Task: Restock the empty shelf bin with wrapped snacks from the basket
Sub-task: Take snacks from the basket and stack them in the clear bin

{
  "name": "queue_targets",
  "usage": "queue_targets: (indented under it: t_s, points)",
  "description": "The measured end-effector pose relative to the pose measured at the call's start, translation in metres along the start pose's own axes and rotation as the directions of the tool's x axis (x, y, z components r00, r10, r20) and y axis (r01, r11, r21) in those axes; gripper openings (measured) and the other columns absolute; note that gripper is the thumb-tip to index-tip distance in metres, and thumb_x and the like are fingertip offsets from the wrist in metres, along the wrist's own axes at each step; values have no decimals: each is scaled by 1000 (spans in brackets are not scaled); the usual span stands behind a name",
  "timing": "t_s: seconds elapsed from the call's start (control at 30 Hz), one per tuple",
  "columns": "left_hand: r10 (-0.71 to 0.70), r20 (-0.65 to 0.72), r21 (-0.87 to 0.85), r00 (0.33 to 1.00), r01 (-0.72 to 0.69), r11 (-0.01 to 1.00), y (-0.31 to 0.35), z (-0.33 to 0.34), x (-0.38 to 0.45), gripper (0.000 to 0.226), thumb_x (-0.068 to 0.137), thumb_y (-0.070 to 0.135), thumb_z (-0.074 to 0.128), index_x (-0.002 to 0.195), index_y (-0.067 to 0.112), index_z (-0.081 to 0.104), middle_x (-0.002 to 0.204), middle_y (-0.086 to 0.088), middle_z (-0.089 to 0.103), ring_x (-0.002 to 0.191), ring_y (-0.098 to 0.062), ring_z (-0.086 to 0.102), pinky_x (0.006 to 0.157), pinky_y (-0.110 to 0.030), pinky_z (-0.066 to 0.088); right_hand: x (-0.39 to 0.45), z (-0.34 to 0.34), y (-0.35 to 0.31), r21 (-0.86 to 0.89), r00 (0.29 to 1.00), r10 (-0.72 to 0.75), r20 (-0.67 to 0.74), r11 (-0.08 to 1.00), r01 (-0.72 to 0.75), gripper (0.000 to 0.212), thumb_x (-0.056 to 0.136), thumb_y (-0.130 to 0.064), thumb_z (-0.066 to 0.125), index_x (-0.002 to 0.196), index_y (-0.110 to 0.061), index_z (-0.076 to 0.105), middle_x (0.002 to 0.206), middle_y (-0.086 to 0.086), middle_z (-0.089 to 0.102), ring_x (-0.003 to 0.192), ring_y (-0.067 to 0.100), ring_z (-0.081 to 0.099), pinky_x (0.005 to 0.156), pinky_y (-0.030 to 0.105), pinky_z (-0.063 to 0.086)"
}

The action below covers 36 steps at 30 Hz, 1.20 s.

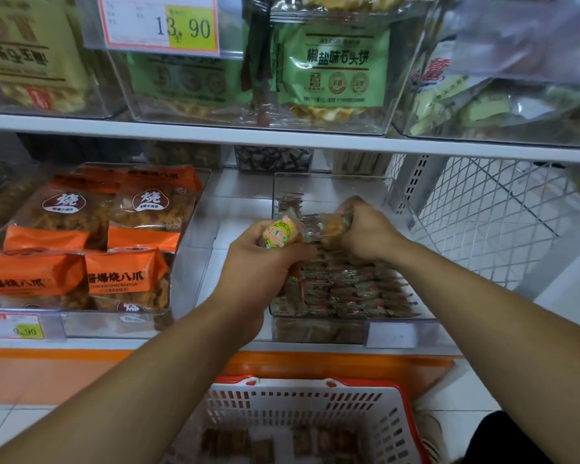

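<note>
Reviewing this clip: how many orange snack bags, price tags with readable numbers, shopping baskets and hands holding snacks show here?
Orange snack bags in the clear bin on the left: 4
Price tags with readable numbers, one on the upper shelf and one on the lower rail: 2
White plastic shopping basket with red rim: 1
Hands gripping wrapped snacks, left hand and right hand: 2
Total: 9

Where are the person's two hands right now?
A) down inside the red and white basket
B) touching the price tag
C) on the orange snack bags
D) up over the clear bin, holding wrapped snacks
D: the left hand and right hand each grip wrapped snacks above the clear bin, well above the basket.
</note>
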<state>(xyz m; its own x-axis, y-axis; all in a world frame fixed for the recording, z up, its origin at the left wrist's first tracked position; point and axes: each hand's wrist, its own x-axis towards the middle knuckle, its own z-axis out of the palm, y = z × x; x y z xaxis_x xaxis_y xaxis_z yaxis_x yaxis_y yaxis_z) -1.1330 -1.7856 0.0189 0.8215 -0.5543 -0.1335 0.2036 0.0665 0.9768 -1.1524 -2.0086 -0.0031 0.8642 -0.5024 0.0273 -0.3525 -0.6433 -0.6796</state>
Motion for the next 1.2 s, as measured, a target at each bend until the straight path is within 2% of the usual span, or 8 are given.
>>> queue_targets:
  t_s: [0.07, 0.17, 0.27, 0.5, 0.67, 0.8, 1.03, 1.2]
  points:
    - [27, 14, 61, 1000, -28, 998, -2, 2, 1, 28, 75, 8, 85, 93, 25, 72, 87, -5, 78, 81, -27, 76, 68, -43, 64, 22, 2, -10, -130, 1000, -17, 9, 991, 18, 36, 83, -20, 80, 108, -15, 53, 104, 2, 61, 74, -2, 54, 51, 6, 39]
    - [52, 50, 101, 997, -57, 993, -4, 4, -1, 31, 71, 10, 86, 92, 29, 73, 89, -4, 78, 87, -28, 75, 82, -53, 62, 50, 8, -22, -341, 997, 29, 69, 940, -3, 50, 83, -28, 76, 125, -11, 56, 127, 11, 57, 104, 23, 62, 81, 23, 51]
    - [56, 69, 112, 996, -63, 992, -5, 5, -3, 32, 67, 16, 86, 93, 30, 74, 91, -6, 77, 91, -33, 74, 85, -60, 59, 70, 15, -27, -408, 994, 60, 89, 913, -19, 47, 81, -24, 76, 124, -11, 62, 126, 12, 63, 109, 28, 62, 76, 27, 47]
    - [46, 53, 98, 998, -51, 994, -4, 1, -4, 31, 70, 14, 86, 94, 30, 74, 93, -8, 77, 93, -37, 73, 85, -63, 57, 92, 27, -20, -89, 993, 114, 25, 990, -112, 41, 91, -6, 63, 130, -12, 51, 122, 10, 50, 95, 23, 50, 74, 30, 43]
    - [50, 59, 90, 997, -55, 994, -5, 1, -5, 32, 73, 8, 86, 94, 29, 74, 90, -3, 77, 90, -27, 75, 87, -57, 59, 78, 43, -11, 139, 974, 208, -92, 971, -194, 59, 89, -2, 62, 139, -23, 38, 131, 15, 51, 82, 23, 55, 47, 26, 38]
    - [45, 56, 78, 997, -49, 996, -4, 0, -6, 33, 72, 7, 87, 94, 28, 74, 90, -3, 78, 90, -26, 75, 87, -56, 60, 72, 49, -4, 88, 988, 119, -99, 990, -110, 64, 90, -2, 57, 147, -23, 35, 121, 12, 60, 75, 18, 54, 56, 28, 42]
    - [20, 67, 61, 998, -24, 998, -3, -1, -7, 33, 72, 7, 87, 95, 27, 74, 92, -4, 78, 92, -29, 75, 88, -57, 59, 78, 45, -3, -85, 998, 9, -67, 996, -15, 57, 92, -1, 53, 147, -18, 47, 148, 14, 48, 118, 33, 58, 85, 27, 47]
    - [0, 87, 54, 996, -5, 999, -4, -2, -7, 32, 72, 9, 87, 94, 29, 74, 90, -4, 77, 89, -29, 74, 83, -47, 62, 78, 49, 7, -53, 953, -40, -300, 998, 26, 38, 88, 6, 60, 115, -19, 70, 129, 10, 55, 88, 24, 60, 61, 22, 45]
